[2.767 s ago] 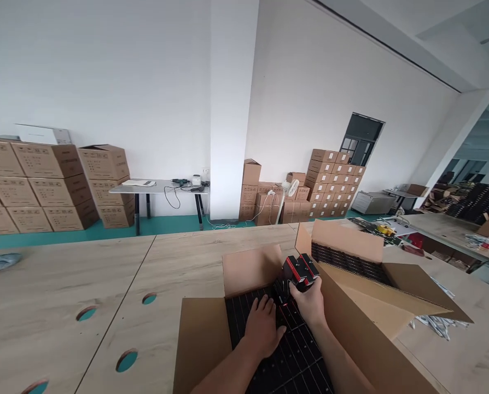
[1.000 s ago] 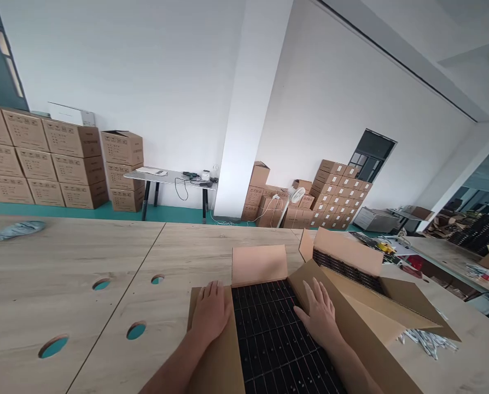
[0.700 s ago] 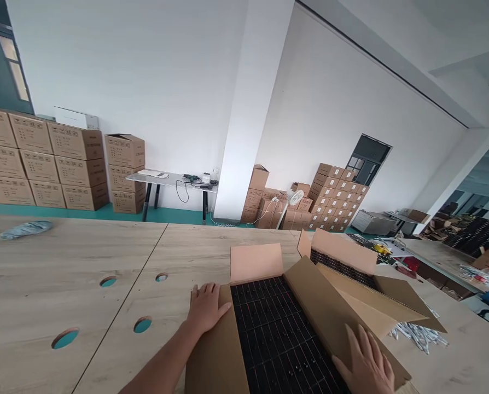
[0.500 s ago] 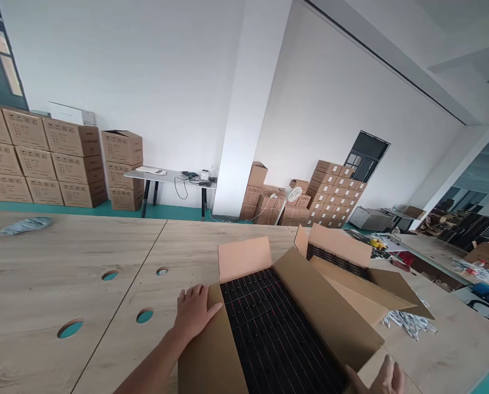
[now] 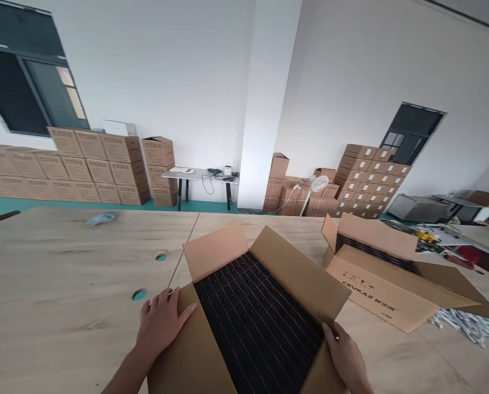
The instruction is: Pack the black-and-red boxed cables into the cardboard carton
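An open cardboard box (image 5: 195,350) lies in front of me on the wooden table, its flaps folded outward. Rows of black rectangular pieces with thin reddish lines (image 5: 256,317) fill it; what they are I cannot make out. My left hand (image 5: 160,323) grips the left flap, thumb on its upper face and fingers over the outer edge. At the near right corner, my right hand (image 5: 345,353) holds the cardboard with its thumb inside and its fingers outside. The near end of the box is cut off by the picture's bottom edge.
A second open box (image 5: 384,295) with printed lettering stands to the right, white cable bundles (image 5: 470,323) beside it. Round holes (image 5: 139,295) pierce the tabletop (image 5: 84,262). A plastic bag (image 5: 102,218) lies far left. Stacked cartons (image 5: 121,164) and a fan (image 5: 319,184) line the wall.
My right hand has come from beside the box to its near right corner and taken hold. The box has turned and shifted away from the second box. My view has swung left.
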`<state>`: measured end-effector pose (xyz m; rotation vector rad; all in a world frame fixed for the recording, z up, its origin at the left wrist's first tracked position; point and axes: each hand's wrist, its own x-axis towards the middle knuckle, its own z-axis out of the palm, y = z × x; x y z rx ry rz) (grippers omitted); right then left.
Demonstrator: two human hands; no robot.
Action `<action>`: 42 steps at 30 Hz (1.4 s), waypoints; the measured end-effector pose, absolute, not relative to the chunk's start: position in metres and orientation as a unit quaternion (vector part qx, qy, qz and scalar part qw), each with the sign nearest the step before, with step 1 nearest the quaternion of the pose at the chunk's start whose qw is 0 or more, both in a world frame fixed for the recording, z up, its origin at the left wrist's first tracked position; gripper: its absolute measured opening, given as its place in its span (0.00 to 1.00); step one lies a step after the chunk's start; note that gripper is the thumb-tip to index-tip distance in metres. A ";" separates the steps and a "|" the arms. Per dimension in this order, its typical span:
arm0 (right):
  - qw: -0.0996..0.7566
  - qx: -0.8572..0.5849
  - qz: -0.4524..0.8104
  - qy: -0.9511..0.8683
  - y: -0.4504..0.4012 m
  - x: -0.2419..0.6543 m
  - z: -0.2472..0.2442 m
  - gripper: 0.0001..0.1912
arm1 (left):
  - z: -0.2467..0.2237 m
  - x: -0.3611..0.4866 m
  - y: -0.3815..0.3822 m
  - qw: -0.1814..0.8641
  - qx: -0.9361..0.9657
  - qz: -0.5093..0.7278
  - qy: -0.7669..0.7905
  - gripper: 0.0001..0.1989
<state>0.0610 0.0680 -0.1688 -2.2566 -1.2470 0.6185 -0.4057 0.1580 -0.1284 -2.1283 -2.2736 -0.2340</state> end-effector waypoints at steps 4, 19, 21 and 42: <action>0.282 -0.807 0.235 -0.464 0.074 0.026 -0.176 0.23 | -0.127 -0.439 0.149 0.017 -0.660 -0.078 -0.747 0.40; 0.452 -0.606 0.343 -0.557 0.132 0.019 -0.202 0.29 | -0.159 -0.432 -0.008 0.054 -0.456 -0.114 -0.881 0.38; 0.450 -0.594 0.345 -0.570 0.139 0.020 -0.201 0.30 | -0.160 -0.420 -0.025 0.044 -0.418 -0.130 -0.898 0.40; 0.284 -0.562 0.379 -0.678 0.141 0.050 -0.181 0.30 | -0.158 -0.393 -0.049 0.022 -0.359 -0.168 -0.918 0.42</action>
